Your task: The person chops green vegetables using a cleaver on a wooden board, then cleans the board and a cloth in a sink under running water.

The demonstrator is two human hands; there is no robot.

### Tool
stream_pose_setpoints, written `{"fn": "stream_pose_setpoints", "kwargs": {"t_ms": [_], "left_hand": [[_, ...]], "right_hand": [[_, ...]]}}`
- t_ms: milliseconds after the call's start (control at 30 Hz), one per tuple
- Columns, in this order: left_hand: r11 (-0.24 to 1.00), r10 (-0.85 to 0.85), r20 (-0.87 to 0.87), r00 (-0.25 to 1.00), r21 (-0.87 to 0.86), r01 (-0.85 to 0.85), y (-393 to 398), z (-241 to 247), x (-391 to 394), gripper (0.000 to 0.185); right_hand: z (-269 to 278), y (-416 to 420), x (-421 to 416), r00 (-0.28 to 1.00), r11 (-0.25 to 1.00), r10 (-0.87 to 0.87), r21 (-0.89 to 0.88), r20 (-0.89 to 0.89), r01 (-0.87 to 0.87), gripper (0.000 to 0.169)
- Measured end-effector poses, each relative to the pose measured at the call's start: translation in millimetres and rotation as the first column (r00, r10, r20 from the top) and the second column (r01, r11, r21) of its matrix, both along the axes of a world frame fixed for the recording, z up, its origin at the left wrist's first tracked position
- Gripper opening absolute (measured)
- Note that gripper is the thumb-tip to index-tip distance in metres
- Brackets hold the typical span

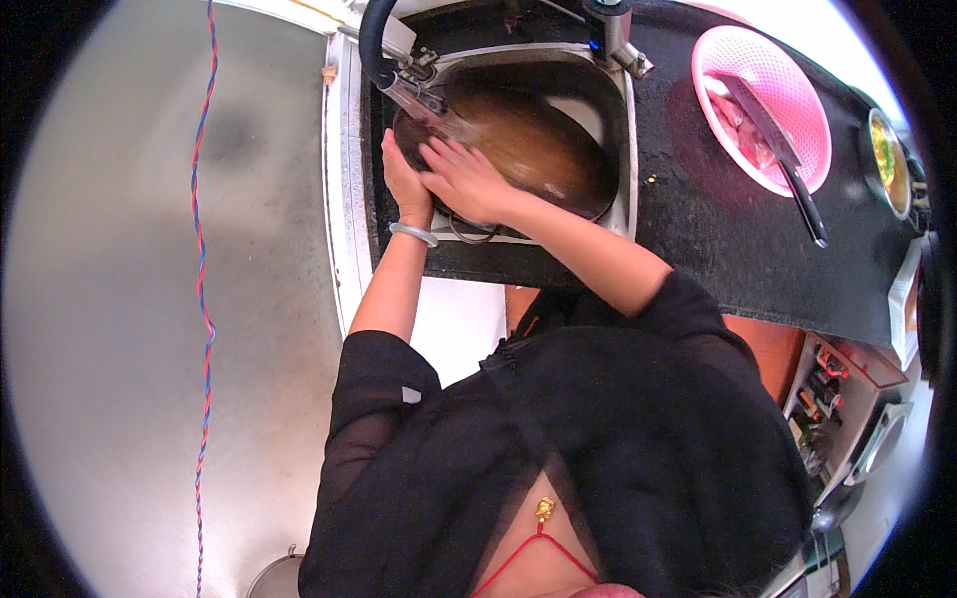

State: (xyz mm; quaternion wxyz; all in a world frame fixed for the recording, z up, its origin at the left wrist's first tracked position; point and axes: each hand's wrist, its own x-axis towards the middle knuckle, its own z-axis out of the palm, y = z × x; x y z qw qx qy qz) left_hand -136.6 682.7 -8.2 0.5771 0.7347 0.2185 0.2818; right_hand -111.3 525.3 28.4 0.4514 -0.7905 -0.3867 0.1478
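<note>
A large dark wok (546,142) sits tilted in the sink (632,149), its inside wet and brownish. Water runs into it from the nozzle of a black hose faucet (375,45). My left hand (407,179), below a pale bangle (413,233), is at the wok's left rim; its fingers are partly hidden, so its hold is unclear. My right hand (467,179) reaches over the wok with fingers spread and slightly blurred, holding nothing visible. Its thumb side meets or overlaps my left hand near the stream.
On the black countertop (673,232), a pink colander (807,97) holds raw meat (736,127), with a kitchen knife (785,153) laid across its rim. A metal bowl of food (886,164) stands farther right. A second metal faucet (624,45) rises behind the sink. Twisted red-blue wire (196,179) hangs at left.
</note>
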Motion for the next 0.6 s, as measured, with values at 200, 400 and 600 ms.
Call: {"fn": "stream_pose_setpoints", "kwargs": {"t_ms": [200, 400, 600], "left_hand": [[0.928, 0.07, -0.149, 0.986, 0.371, -0.01, -32.4, 27.3, -0.2, 0.048], [0.96, 0.011, -0.108, 0.994, 0.279, 0.02, -35.9, 33.0, 10.7, 0.047], [0.759, -0.073, -0.224, 0.972, 0.62, 0.199, -15.8, 33.1, 1.7, 0.038]], "right_hand": [[-106.1, -132.3, 36.2, 0.964, 0.938, -0.188, -0.325, -0.187, 0.12, 0.062], [-163.0, -24.5, 152.0, 0.788, 0.756, -0.528, -0.598, -0.317, 0.266, 0.082], [-90.6, 118.8, 131.9, 0.987, 0.951, -0.069, -0.308, -0.144, 0.022, 0.078]]}}
